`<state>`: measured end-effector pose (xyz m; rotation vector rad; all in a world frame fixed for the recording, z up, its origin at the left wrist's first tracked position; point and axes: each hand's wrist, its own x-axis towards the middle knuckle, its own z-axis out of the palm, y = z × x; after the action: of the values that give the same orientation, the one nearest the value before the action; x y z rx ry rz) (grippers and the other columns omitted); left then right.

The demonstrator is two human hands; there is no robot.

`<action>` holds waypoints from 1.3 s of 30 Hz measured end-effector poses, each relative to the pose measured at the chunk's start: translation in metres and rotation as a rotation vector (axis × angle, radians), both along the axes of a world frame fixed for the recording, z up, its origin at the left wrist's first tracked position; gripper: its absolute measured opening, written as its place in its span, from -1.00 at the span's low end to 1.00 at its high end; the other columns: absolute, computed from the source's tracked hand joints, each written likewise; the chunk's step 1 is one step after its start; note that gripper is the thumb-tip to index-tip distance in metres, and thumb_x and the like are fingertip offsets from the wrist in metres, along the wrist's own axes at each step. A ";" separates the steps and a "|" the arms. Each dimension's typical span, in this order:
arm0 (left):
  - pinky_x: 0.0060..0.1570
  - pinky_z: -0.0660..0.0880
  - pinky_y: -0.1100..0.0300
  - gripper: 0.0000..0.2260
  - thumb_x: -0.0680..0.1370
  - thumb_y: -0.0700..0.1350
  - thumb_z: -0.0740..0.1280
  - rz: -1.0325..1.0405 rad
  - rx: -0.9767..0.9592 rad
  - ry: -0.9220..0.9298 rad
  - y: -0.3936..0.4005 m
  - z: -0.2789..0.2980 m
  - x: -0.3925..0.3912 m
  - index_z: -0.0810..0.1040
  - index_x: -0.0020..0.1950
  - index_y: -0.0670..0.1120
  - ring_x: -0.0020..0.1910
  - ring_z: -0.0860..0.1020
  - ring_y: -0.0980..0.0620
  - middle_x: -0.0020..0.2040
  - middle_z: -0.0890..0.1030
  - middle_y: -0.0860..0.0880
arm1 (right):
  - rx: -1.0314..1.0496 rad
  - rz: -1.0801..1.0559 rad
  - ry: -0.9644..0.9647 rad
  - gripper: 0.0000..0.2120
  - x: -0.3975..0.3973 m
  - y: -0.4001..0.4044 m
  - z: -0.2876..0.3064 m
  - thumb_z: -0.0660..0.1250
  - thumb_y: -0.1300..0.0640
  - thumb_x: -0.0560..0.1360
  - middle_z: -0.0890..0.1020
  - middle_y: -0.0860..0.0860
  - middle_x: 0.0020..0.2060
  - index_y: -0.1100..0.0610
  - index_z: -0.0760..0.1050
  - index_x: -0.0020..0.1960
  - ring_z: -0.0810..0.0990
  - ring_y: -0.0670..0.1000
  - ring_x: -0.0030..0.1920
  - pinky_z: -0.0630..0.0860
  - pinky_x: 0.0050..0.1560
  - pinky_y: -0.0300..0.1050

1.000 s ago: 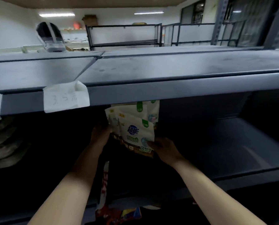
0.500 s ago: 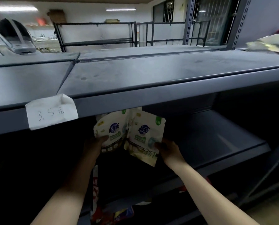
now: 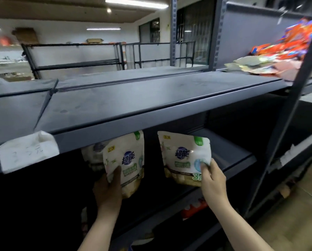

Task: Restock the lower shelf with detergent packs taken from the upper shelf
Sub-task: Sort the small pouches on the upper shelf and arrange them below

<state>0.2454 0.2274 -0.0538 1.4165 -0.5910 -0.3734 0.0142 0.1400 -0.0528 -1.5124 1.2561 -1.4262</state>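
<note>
Each of my hands holds one white detergent pack with a blue logo, upright in the dark bay under the grey top shelf board (image 3: 151,98). My left hand (image 3: 109,190) grips the left pack (image 3: 126,160) at its lower left corner. My right hand (image 3: 213,180) pinches the right pack (image 3: 183,157) at its lower right corner. The two packs hang apart, above the shelf board (image 3: 229,158) of this bay. A further white pack (image 3: 92,153) shows behind the left one.
A paper price tag (image 3: 27,151) is taped to the top shelf's front edge. A heap of orange and pale packets (image 3: 278,57) lies on the top shelf at far right. A grey upright post (image 3: 285,124) stands at right. Red packaging (image 3: 193,210) shows on a lower level.
The two packs were overlapping in front of me; now my hands have drawn them apart, the right one moving rightwards. My view has swung to the right, revealing the packet heap.
</note>
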 end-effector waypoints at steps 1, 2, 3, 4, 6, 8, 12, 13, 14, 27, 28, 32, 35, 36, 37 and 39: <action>0.09 0.54 0.00 -0.82 0.56 -0.04 0.35 -0.009 0.007 0.006 -0.002 0.000 -0.014 0.60 0.13 -0.04 0.05 0.61 -0.04 0.05 0.64 -0.03 | -0.028 -0.058 -0.004 -0.81 -0.011 0.003 0.001 0.16 0.23 0.60 0.57 0.03 -0.27 0.10 0.48 -0.14 0.47 -0.11 -0.30 0.36 -0.30 -0.28; 0.08 0.54 -0.02 -0.80 0.55 -0.01 0.35 -0.026 0.010 0.010 -0.004 0.000 -0.029 0.61 0.13 -0.04 0.04 0.61 -0.03 0.05 0.65 -0.02 | -0.049 -0.108 -0.001 -0.81 -0.023 0.005 0.003 0.16 0.23 0.60 0.58 0.02 -0.26 0.10 0.48 -0.13 0.51 -0.06 -0.26 0.40 -0.26 -0.19; 0.04 0.54 0.02 -0.83 0.55 0.00 0.35 -0.046 0.005 0.016 -0.005 0.002 -0.044 0.61 0.09 -0.02 0.00 0.61 0.02 0.01 0.65 0.03 | -0.062 -0.150 0.005 -0.82 -0.035 0.006 0.003 0.16 0.23 0.60 0.59 0.02 -0.25 0.11 0.48 -0.12 0.54 0.00 -0.22 0.44 -0.23 -0.09; 0.00 0.52 0.07 -0.87 0.55 -0.01 0.36 -0.068 -0.014 0.034 -0.006 0.004 -0.059 0.62 0.05 0.01 -0.05 0.61 0.07 -0.05 0.65 0.08 | -0.069 -0.184 0.015 -0.83 -0.047 0.008 0.004 0.16 0.24 0.61 0.59 0.03 -0.24 0.12 0.48 -0.11 0.55 0.05 -0.19 0.47 -0.21 0.00; -0.06 0.48 0.14 -0.93 0.53 -0.05 0.39 -0.112 -0.035 0.056 -0.011 0.008 -0.084 0.62 -0.05 -0.02 -0.12 0.59 0.11 -0.14 0.63 0.13 | -0.086 -0.247 0.037 -0.82 -0.072 0.009 0.005 0.16 0.24 0.60 0.60 0.04 -0.24 0.11 0.46 -0.14 0.57 0.08 -0.19 0.49 -0.20 0.10; -0.13 0.43 0.15 -0.90 0.51 -0.07 0.41 -0.143 0.003 -0.024 -0.018 0.014 -0.104 0.61 -0.16 -0.08 -0.17 0.58 0.04 -0.22 0.61 0.11 | -0.108 -0.325 0.069 -0.81 -0.098 0.010 0.006 0.19 0.24 0.60 0.59 0.02 -0.28 0.09 0.45 -0.17 0.56 0.07 -0.23 0.49 -0.23 0.12; -0.11 0.50 0.13 -0.87 0.48 -0.12 0.44 -0.181 -0.023 -0.074 -0.032 0.021 -0.151 0.64 -0.19 -0.17 -0.18 0.59 -0.02 -0.24 0.65 -0.04 | -0.139 -0.456 0.124 -0.83 -0.152 0.009 0.006 0.20 0.12 0.60 0.58 -0.05 -0.31 0.08 0.46 -0.16 0.55 -0.03 -0.26 0.46 -0.26 0.02; -0.15 0.51 0.19 -0.88 0.48 -0.13 0.44 -0.186 -0.039 -0.079 -0.035 0.022 -0.163 0.65 -0.19 -0.17 -0.19 0.60 -0.01 -0.26 0.66 -0.03 | -0.145 -0.475 0.123 -0.83 -0.163 0.008 0.006 0.20 0.09 0.60 0.59 -0.06 -0.30 0.08 0.47 -0.15 0.55 -0.05 -0.26 0.46 -0.25 0.02; -0.23 0.51 0.30 -0.89 0.48 -0.14 0.45 -0.194 -0.054 -0.087 -0.039 0.022 -0.174 0.64 -0.21 -0.15 -0.20 0.61 0.01 -0.29 0.65 0.01 | -0.151 -0.490 0.110 -0.83 -0.175 0.007 0.007 0.20 0.07 0.60 0.60 -0.05 -0.29 0.08 0.48 -0.13 0.56 -0.03 -0.24 0.46 -0.25 0.02; -0.23 0.58 0.16 -0.90 0.50 -0.15 0.41 -0.450 -0.156 0.061 -0.129 0.045 -0.346 0.69 -0.16 0.03 -0.18 0.68 0.07 -0.20 0.71 0.05 | -0.162 -0.569 -0.003 -0.89 -0.369 -0.066 0.025 0.20 0.11 0.60 0.62 -0.07 -0.21 0.02 0.50 -0.05 0.57 0.03 -0.16 0.46 -0.16 -0.02; -0.18 0.58 0.11 -0.89 0.50 -0.16 0.41 -0.449 -0.166 0.076 -0.137 0.048 -0.362 0.69 -0.16 0.03 -0.18 0.69 0.04 -0.19 0.71 0.02 | -0.172 -0.569 0.003 -0.89 -0.383 -0.074 0.027 0.21 0.10 0.59 0.61 -0.09 -0.23 0.01 0.50 -0.05 0.56 0.02 -0.17 0.44 -0.19 -0.06; -0.06 0.59 0.04 -0.87 0.52 -0.20 0.38 -0.424 -0.219 0.096 -0.168 0.060 -0.425 0.67 -0.08 0.01 -0.14 0.69 0.03 -0.15 0.71 0.02 | -0.253 -0.562 0.068 -0.81 -0.441 -0.108 0.039 0.21 -0.07 0.58 0.59 -0.11 -0.27 0.01 0.48 -0.11 0.52 -0.10 -0.21 0.37 -0.26 -0.37; -0.13 0.63 0.09 -0.87 0.53 -0.21 0.37 -0.397 -0.262 0.110 -0.187 0.068 -0.461 0.67 -0.03 -0.01 -0.15 0.68 0.07 -0.15 0.71 0.05 | -0.271 -0.545 0.104 -0.75 -0.478 -0.133 0.050 0.17 -0.08 0.56 0.61 -0.03 -0.25 0.07 0.49 -0.10 0.55 0.01 -0.21 0.46 -0.20 -0.20; -0.18 0.64 0.14 -0.87 0.53 -0.21 0.37 -0.387 -0.275 0.116 -0.194 0.070 -0.473 0.67 -0.03 -0.01 -0.16 0.68 0.07 -0.16 0.71 0.06 | -0.274 -0.539 0.116 -0.76 -0.489 -0.142 0.054 0.17 -0.05 0.56 0.61 -0.01 -0.24 0.08 0.50 -0.09 0.56 0.06 -0.19 0.48 -0.18 -0.04; -0.22 0.63 0.19 -0.87 0.53 -0.21 0.36 -0.380 -0.287 0.121 -0.200 0.072 -0.482 0.67 -0.03 -0.01 -0.17 0.68 0.07 -0.16 0.71 0.06 | -0.281 -0.535 0.124 -0.77 -0.499 -0.151 0.058 0.17 -0.02 0.57 0.62 0.02 -0.24 0.10 0.50 -0.08 0.56 0.09 -0.19 0.48 -0.16 0.04; -0.24 0.63 0.20 -0.85 0.53 -0.23 0.36 -0.372 -0.311 0.116 -0.213 0.076 -0.500 0.67 -0.06 0.00 -0.17 0.69 0.05 -0.17 0.71 0.06 | -0.294 -0.522 0.117 -0.78 -0.516 -0.170 0.066 0.19 0.02 0.58 0.61 0.08 -0.24 0.15 0.48 -0.08 0.56 0.15 -0.18 0.50 -0.13 0.12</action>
<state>-0.2547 0.0141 0.0221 0.9791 -0.7822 -0.6261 -0.5013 -0.0300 0.0136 -1.5396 1.6539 -1.9480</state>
